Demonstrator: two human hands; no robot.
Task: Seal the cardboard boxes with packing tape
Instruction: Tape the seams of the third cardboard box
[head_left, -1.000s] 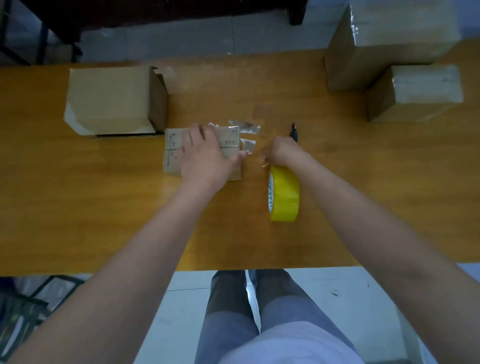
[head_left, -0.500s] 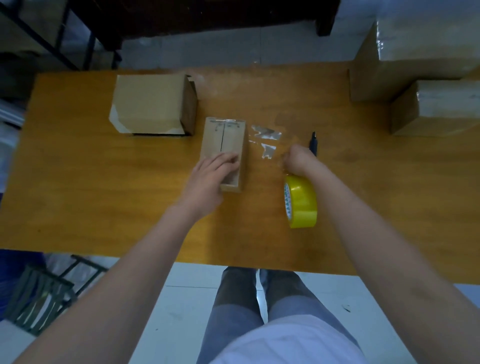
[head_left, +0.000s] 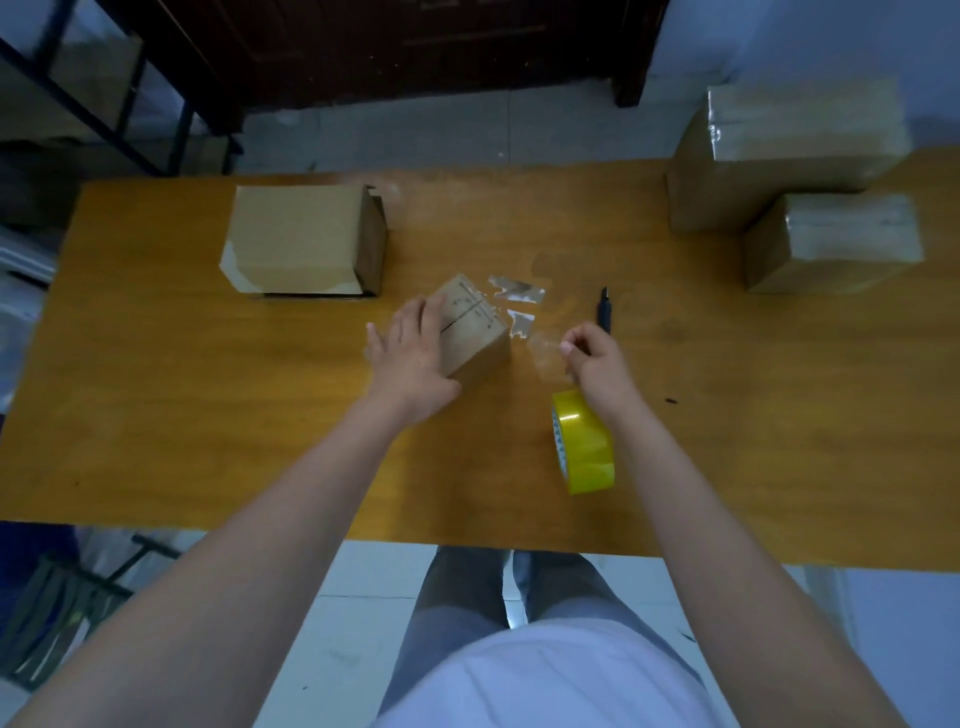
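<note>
We find two taped boxes (head_left: 810, 156) upper right; the small box (head_left: 475, 338) at centre remains unsealed under the flat, wide left hand (head_left: 415, 358), while the right hand (head_left: 597, 364) has its grip pinching the clear tape end (head_left: 545, 349).

The person is wearing a white top (head_left: 550, 680) and grey trousers (head_left: 467, 597); both forearms are showing bare, no sleeves reaching them.

- A black pen (head_left: 604, 310) lies on the wooden counter (head_left: 208, 415), pointing away from the near edge.
- A dark wooden cabinet (head_left: 415, 47) stands on the pale tiled floor (head_left: 415, 135) beyond the counter.
- A black metal frame (head_left: 130, 104) stands at far left.
- Grey trousers (head_left: 467, 597) show below the counter edge.
</note>
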